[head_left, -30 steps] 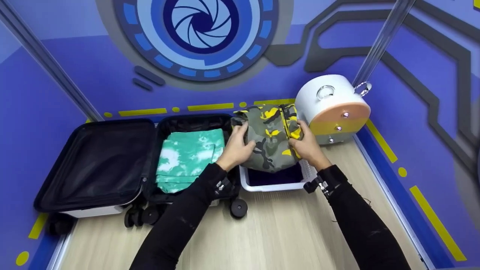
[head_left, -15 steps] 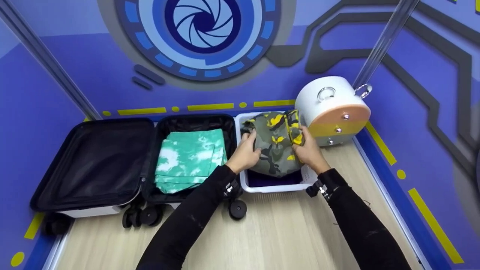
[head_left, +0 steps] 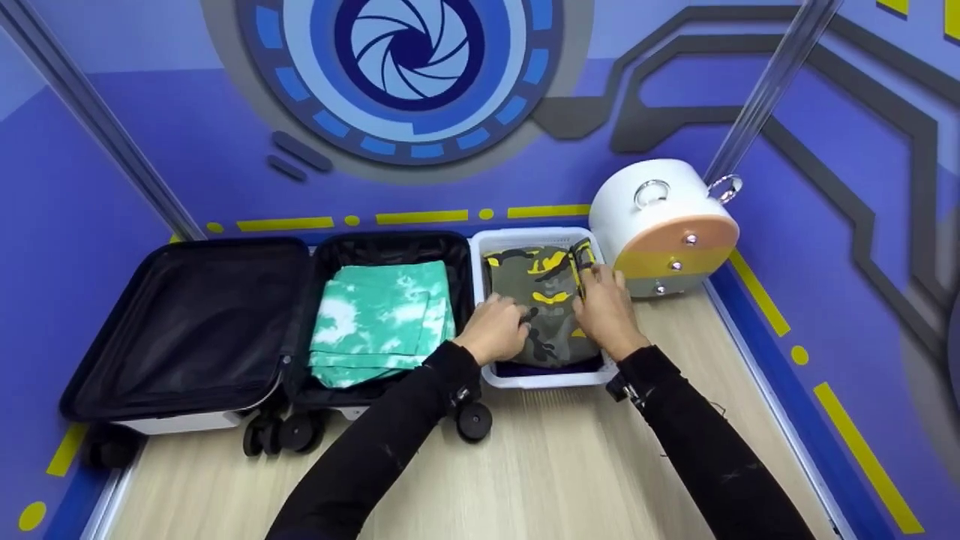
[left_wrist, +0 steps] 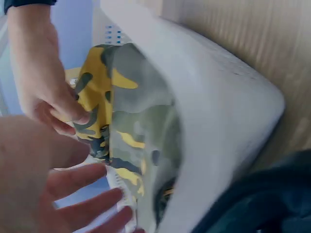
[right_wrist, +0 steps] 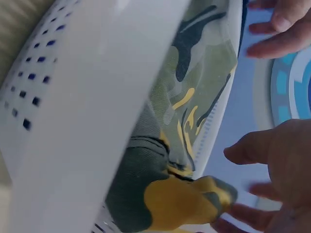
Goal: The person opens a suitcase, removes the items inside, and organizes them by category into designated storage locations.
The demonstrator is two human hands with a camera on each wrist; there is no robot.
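While the camouflage cloth [head_left: 551, 304] lies inside the white basket [head_left: 555, 382], both hands are close above it. The left hand [head_left: 495, 328] has its grip spread, with loose fingers. The right hand [head_left: 609, 311] is spread also — its thumb stands apart, and its fingertips are just at the yellow-patterned end; if they touch, I cannot tell. Beside the basket is an open suitcase [head_left: 195, 330] with a folded green-white cloth [head_left: 379, 315]; on the other side — a white drawer box [head_left: 645, 195].
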